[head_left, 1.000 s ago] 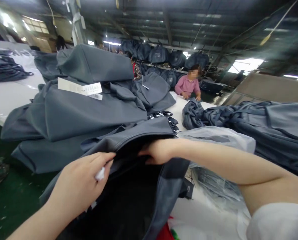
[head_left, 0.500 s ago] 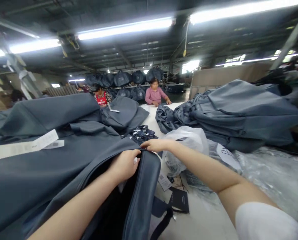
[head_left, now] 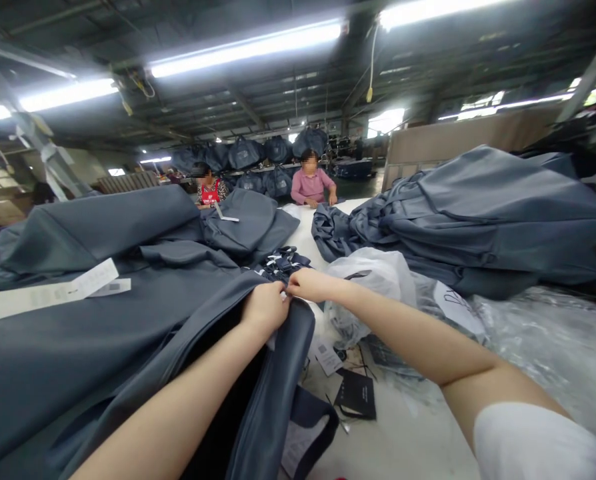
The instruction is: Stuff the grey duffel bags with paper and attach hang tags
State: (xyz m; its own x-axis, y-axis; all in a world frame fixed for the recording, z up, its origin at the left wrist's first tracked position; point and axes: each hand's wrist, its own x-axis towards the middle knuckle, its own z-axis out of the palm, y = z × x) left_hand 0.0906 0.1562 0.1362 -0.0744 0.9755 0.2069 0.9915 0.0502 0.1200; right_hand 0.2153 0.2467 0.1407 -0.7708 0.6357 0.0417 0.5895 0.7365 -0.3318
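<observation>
A large dark blue-grey bag (head_left: 273,400) lies in front of me with its long zipped opening gaping. My left hand (head_left: 264,308) reaches into the opening, its fingers closed on the edge at the far end. A small white bit shows between those fingers; I cannot make out what it is. Coming from the right, my right hand (head_left: 309,285) pinches the same far corner of the bag, fingertips against the left hand's. What exactly lies under the fingertips is hidden. White paper tags (head_left: 53,297) rest on the bag's left side.
More blue-grey bags (head_left: 458,213) are heaped to the right and far left. Clear plastic bags (head_left: 548,340), a black card tag (head_left: 357,395) and dark straps (head_left: 283,263) lie on the white table (head_left: 398,440). Two people work across the table, one in a pink top (head_left: 312,187).
Both hands have drawn together at the far corner of the opening, the left moving slightly up and right. The bag's right side has shifted left, and more of a dark strap shows below it.
</observation>
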